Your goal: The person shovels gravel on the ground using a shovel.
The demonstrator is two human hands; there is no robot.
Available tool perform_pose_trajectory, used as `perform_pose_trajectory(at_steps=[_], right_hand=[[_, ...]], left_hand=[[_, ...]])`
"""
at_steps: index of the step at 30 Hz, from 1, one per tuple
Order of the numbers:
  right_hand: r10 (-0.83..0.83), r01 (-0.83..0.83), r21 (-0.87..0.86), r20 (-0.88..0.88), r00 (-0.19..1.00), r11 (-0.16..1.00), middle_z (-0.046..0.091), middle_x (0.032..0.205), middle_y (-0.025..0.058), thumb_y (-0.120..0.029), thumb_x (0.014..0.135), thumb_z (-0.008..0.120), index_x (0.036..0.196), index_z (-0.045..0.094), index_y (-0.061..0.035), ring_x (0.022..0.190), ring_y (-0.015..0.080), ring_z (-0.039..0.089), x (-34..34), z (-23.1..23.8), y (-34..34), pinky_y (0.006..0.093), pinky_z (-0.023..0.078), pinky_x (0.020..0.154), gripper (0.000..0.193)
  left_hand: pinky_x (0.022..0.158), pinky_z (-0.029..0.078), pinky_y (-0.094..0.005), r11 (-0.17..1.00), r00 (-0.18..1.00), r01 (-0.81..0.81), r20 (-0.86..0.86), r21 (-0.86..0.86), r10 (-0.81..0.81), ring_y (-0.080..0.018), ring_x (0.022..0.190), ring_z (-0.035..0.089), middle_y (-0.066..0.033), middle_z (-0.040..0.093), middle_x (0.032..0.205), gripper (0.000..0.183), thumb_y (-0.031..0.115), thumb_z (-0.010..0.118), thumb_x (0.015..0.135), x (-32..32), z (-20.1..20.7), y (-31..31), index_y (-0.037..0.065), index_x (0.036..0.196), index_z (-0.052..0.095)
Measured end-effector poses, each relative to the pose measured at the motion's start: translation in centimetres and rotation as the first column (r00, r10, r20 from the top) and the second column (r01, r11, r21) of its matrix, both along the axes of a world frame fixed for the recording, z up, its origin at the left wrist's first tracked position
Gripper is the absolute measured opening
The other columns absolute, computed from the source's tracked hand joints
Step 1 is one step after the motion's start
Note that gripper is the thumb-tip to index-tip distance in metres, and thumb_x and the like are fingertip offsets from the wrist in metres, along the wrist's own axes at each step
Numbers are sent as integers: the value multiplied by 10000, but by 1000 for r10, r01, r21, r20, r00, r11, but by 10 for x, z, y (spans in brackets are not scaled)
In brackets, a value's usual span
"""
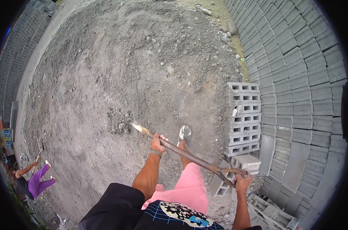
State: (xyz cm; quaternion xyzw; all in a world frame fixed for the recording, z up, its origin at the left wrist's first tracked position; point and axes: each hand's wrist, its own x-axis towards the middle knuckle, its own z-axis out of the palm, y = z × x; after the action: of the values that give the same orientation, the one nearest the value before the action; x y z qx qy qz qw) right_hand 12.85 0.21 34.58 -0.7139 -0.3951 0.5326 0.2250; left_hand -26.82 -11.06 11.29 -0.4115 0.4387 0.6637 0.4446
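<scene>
One long-shafted shovel (189,155) is slanting over the gritty ground (85,88), its pale metal end reaching a patch of loose grey material (119,119). The left grip (158,143) is wrapping around the shaft near that end, while the right grip (243,181) is clasping the forked handle; this wide spacing is probably giving leverage. Whether the material is hiding more blade, I cannot tell. One shoe (184,133) is resting near the shaft, seemingly steadying the stance.
</scene>
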Motion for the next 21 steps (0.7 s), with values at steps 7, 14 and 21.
perform_pose_trajectory(at_steps=[7,14,21], right_hand=[[895,-875,209,-2,446,437,609,667,84,-109,647,766,793,574,-46,599,163,605,-163,17,-183,314,475,554,249],[933,-585,809,-253,-257,59,513,675,96,-168,593,721,745,468,-80,624,309,562,-313,56,-434,416,422,543,308],[985,-932,360,-171,-13,50,604,756,94,-220,678,752,839,594,-71,672,277,600,-285,-4,-397,380,463,629,270]], left_hand=[[534,442,-331,809,823,-556,-259,-189,505,-174,527,461,-9,452,582,194,167,555,838,-4,47,-498,130,673,459],[619,459,-333,249,556,-831,-736,-497,386,-172,688,502,1,487,716,172,262,543,778,73,262,-831,131,698,466],[606,462,-320,567,568,-757,-756,-325,325,-176,647,512,-8,494,687,157,239,547,777,17,230,-803,128,699,469]])
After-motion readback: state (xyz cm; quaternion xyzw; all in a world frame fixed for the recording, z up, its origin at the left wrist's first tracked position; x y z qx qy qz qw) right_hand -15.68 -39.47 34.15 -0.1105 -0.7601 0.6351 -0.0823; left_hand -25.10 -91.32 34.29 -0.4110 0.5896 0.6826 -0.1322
